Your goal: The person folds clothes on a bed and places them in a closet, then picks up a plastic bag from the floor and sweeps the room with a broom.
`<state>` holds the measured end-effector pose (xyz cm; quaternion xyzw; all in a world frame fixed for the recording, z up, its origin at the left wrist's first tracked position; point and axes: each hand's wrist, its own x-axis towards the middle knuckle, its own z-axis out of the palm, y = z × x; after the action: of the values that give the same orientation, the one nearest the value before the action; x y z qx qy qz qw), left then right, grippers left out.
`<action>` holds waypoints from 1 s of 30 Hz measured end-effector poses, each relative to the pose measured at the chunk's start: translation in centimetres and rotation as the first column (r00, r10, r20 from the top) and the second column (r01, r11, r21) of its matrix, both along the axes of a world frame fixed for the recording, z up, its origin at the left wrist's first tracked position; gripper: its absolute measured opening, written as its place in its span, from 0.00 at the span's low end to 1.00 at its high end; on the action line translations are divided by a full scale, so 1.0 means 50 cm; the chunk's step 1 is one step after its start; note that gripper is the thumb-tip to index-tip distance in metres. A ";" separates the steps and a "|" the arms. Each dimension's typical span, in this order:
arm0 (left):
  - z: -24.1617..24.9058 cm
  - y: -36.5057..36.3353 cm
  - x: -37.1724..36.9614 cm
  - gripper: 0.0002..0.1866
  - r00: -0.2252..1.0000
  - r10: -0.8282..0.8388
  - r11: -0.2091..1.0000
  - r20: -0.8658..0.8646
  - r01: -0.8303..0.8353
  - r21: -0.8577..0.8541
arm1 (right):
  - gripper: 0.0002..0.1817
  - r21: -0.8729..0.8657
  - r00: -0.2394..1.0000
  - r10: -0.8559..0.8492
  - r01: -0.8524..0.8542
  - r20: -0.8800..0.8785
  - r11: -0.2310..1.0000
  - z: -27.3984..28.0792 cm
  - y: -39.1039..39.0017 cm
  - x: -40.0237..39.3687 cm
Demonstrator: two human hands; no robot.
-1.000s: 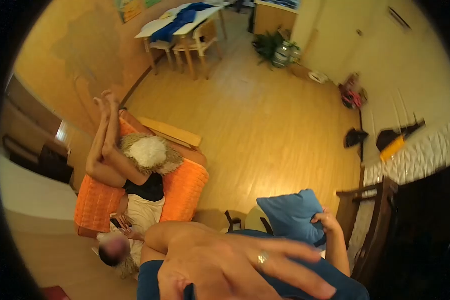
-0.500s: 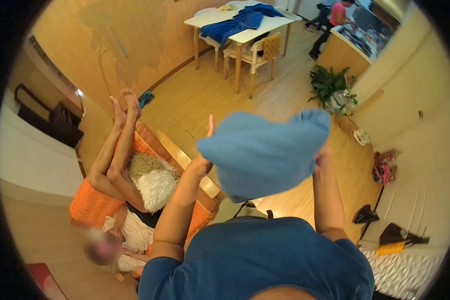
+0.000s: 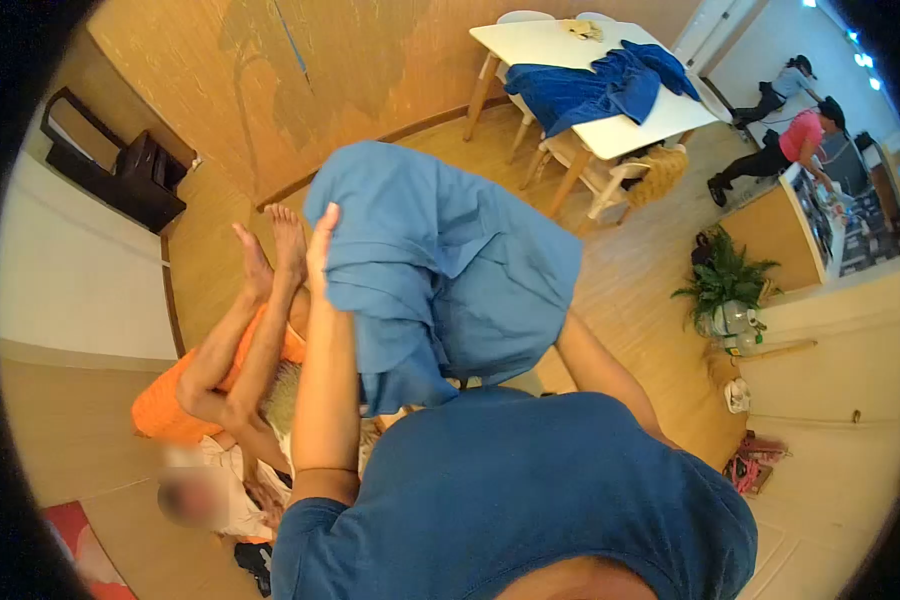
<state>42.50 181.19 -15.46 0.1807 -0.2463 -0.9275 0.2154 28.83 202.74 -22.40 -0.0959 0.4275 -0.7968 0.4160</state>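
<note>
A large blue cloth [image 3: 450,250], folded and creased, is held up in front of my chest. My left hand [image 3: 320,250] grips its left edge, with fingers pointing up along the fabric. On the other side, my right forearm [image 3: 605,370] runs up behind the cloth's lower right edge. The right hand itself is hidden by the fabric, which is held up on that side too. Part of the cloth hangs down close to my shirt.
A person lies with bare legs [image 3: 255,350] on an orange-covered seat [image 3: 165,400] at left. A white table [image 3: 660,125] with dark blue fabric [image 3: 590,95] and chairs stands ahead. Two people [image 3: 805,140] are by a counter at upper right, near a potted plant [image 3: 725,280].
The blue cloth has come nearer my chest and shifted left, and now hangs lower and more spread out. My view has turned, so the table appears farther right.
</note>
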 end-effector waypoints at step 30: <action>-0.114 -0.859 -0.362 0.45 0.605 0.736 0.587 0.305 -0.345 -0.732 | 0.28 0.103 0.312 0.864 -0.920 -0.396 0.379 -0.014 -1.374 -0.292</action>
<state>24.42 138.23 -21.17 0.4454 -0.5099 -0.5727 0.4621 14.20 134.03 -23.10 -0.4997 0.3172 -0.4247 0.6851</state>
